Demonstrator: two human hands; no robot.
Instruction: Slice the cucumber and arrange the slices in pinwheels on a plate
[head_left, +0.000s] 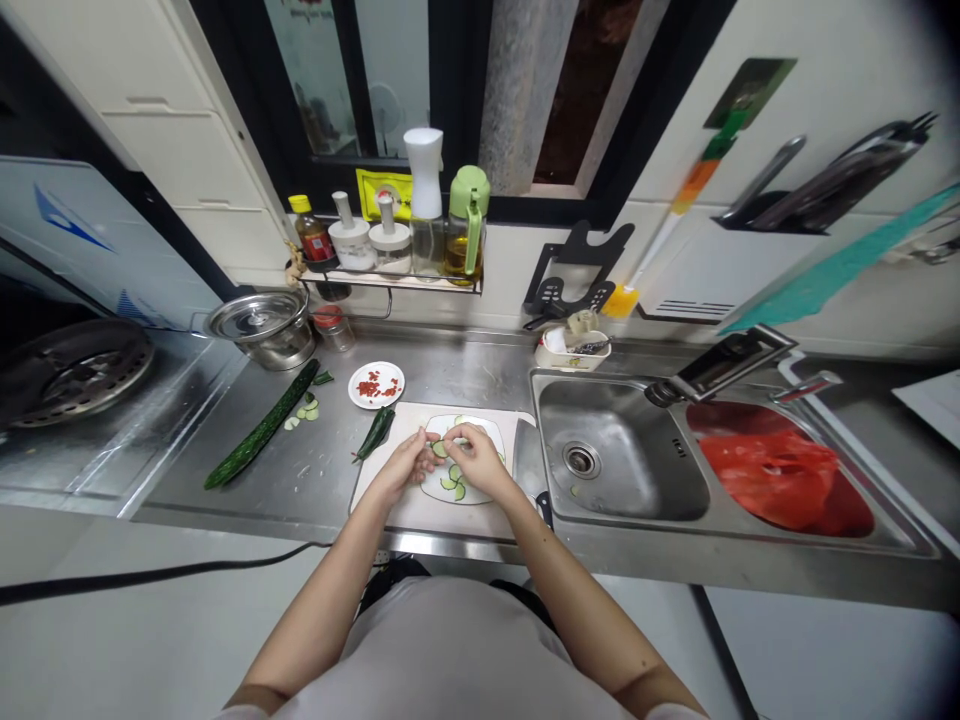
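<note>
Both hands meet over a white plate (480, 428) that lies on a pale cutting board (435, 510). My left hand (405, 462) and my right hand (474, 458) pinch a green cucumber slice (440, 448) between their fingertips. More cucumber slices (453, 479) lie arranged on the plate below the hands. A small piece of cucumber (375, 432) rests at the board's left edge. A knife blade (528, 462) lies flat to the right of the board.
A long cucumber (262, 425) and cut bits (306, 409) lie on the steel counter at left. A small white dish of red chopped bits (376, 385) stands behind the board. The sink (622, 455) and a red basin (780, 478) are at right; a pot (264, 325) and condiment shelf (390, 275) stand behind.
</note>
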